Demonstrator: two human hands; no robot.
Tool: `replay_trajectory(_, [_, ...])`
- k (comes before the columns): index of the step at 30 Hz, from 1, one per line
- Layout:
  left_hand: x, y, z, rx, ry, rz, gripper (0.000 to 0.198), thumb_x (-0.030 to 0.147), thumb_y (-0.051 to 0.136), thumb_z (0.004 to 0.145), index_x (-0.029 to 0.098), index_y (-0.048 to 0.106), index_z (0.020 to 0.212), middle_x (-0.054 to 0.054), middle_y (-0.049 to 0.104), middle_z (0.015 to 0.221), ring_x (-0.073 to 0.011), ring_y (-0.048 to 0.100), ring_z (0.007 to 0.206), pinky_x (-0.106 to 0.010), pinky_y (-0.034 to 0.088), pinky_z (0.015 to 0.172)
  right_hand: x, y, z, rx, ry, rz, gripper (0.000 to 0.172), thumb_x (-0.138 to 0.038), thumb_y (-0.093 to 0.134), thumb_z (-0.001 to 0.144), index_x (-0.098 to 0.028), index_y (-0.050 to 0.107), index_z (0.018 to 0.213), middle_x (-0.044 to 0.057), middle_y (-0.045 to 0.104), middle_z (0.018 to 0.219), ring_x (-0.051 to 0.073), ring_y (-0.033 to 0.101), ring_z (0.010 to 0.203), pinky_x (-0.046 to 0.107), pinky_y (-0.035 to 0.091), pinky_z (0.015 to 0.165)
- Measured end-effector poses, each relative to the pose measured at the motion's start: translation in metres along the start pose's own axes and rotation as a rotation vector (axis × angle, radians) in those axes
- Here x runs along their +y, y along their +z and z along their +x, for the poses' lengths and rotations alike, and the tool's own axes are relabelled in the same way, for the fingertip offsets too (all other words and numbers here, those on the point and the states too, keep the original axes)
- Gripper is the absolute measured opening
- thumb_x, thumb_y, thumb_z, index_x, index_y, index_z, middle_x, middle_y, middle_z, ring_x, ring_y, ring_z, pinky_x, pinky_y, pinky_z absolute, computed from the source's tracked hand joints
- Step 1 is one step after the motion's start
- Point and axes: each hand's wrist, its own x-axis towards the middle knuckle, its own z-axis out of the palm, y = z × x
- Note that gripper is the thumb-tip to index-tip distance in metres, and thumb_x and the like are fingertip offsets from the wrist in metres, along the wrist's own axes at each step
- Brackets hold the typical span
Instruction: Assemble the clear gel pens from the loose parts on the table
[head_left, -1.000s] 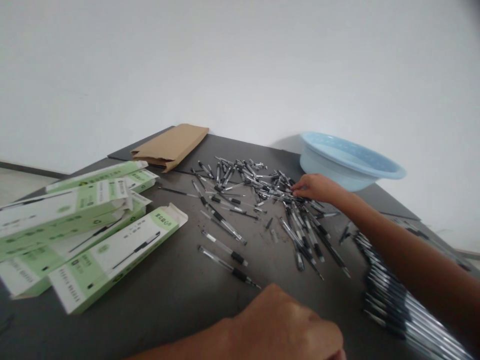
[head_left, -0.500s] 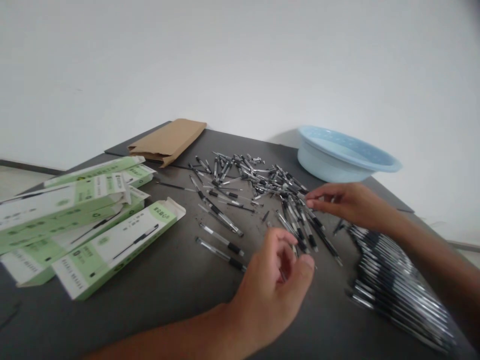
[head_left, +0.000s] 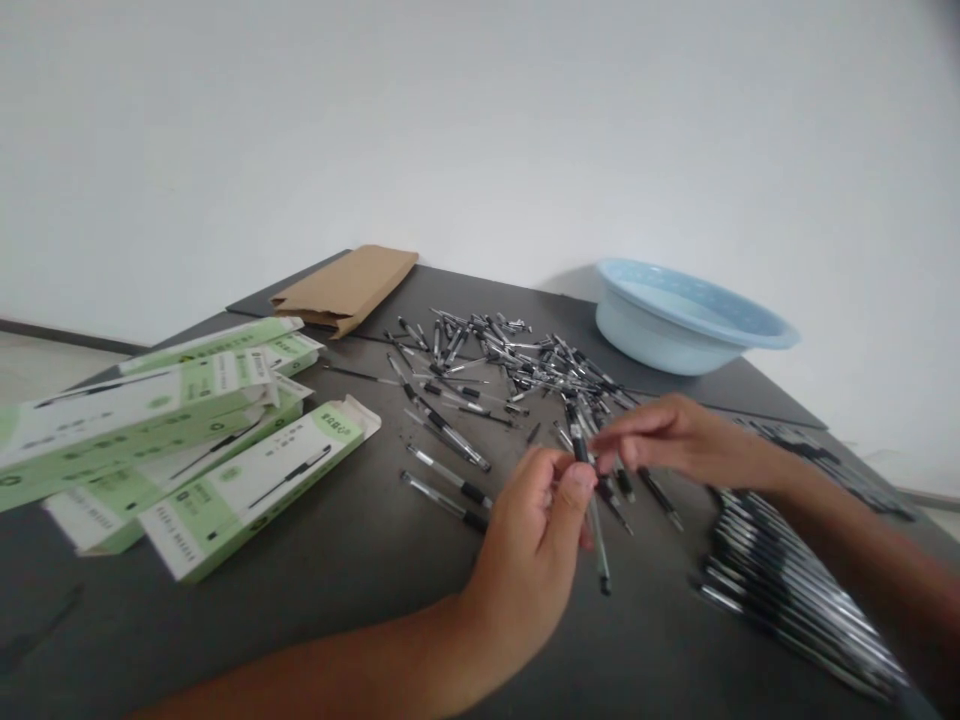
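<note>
A pen (head_left: 576, 432) with a black grip and a clear barrel is pinched between the thumb and fingers of my left hand (head_left: 536, 515). It tilts over the table, one end pointing toward me. Close beside it is my right hand (head_left: 667, 440), fingers stretched toward the pen and seemingly holding nothing; whether the fingertips touch it cannot be made out. Behind both hands spreads a loose heap of pens and pen parts (head_left: 517, 365). Two pens (head_left: 442, 497) lie left of my left hand. Under my right forearm lies a row of pens (head_left: 795, 590) side by side.
Green and white pen boxes (head_left: 262, 490) are stacked at the left of the dark table (head_left: 315, 620). A brown paper bag (head_left: 349, 285) lies at the back left. The light blue basin (head_left: 667, 330) stands at the back right, near the white wall.
My right hand has come from the heap toward my left hand. A pen now shows upright-tilted in my left hand, which has closed on it. The view has shifted slightly.
</note>
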Motion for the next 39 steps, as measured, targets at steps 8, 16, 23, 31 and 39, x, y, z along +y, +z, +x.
replay_trajectory(8, [0.002, 0.002, -0.003, -0.01, 0.014, 0.092, 0.034, 0.043, 0.04, 0.112, 0.022, 0.054, 0.089, -0.003, 0.056, 0.081, -0.024, 0.059, 0.09, -0.04, 0.043, 0.082, 0.086, -0.018, 0.12, 0.194, 0.067, -0.566, 0.028, -0.035, 0.065, 0.104, -0.019, 0.072, 0.125, 0.011, 0.073, 0.124, 0.024, 0.071, 0.109, 0.047, 0.058, 0.099])
replay_trajectory(16, [0.004, 0.0, -0.003, -0.077, 0.014, 0.111, 0.031, 0.042, 0.04, 0.111, 0.022, 0.053, 0.091, -0.006, 0.059, 0.092, -0.0262, 0.061, 0.099, -0.042, 0.044, 0.084, 0.098, -0.017, 0.147, 0.043, 0.057, -0.851, 0.032, -0.035, 0.066, 0.103, -0.019, 0.066, 0.131, 0.011, 0.067, 0.134, 0.025, 0.069, 0.114, 0.047, 0.06, 0.096])
replay_trajectory(23, [0.003, 0.0, -0.003, -0.089, 0.075, 0.163, 0.029, 0.042, 0.042, 0.111, 0.022, 0.053, 0.092, -0.004, 0.059, 0.094, -0.0218, 0.058, 0.088, -0.039, 0.042, 0.077, 0.096, -0.014, 0.155, 0.009, 0.058, -0.928, 0.033, -0.036, 0.066, 0.103, -0.019, 0.066, 0.131, 0.011, 0.067, 0.134, 0.025, 0.069, 0.113, 0.047, 0.061, 0.095])
replay_trajectory(31, [0.004, 0.001, -0.006, -0.095, 0.083, 0.157, 0.029, 0.043, 0.042, 0.111, 0.023, 0.053, 0.093, -0.005, 0.06, 0.096, -0.0222, 0.058, 0.088, -0.039, 0.041, 0.077, 0.092, -0.017, 0.149, -0.001, 0.032, -0.93, 0.031, -0.036, 0.066, 0.103, -0.02, 0.067, 0.13, 0.011, 0.067, 0.134, 0.025, 0.069, 0.114, 0.047, 0.06, 0.096])
replay_trajectory(39, [0.003, 0.0, -0.006, -0.117, 0.096, 0.177, 0.029, 0.043, 0.043, 0.11, 0.022, 0.053, 0.092, -0.004, 0.061, 0.096, -0.0219, 0.058, 0.087, -0.038, 0.041, 0.076, 0.095, -0.012, 0.15, -0.022, -0.006, -0.904, 0.032, -0.036, 0.066, 0.103, -0.019, 0.066, 0.131, 0.011, 0.068, 0.132, 0.025, 0.069, 0.111, 0.046, 0.061, 0.093])
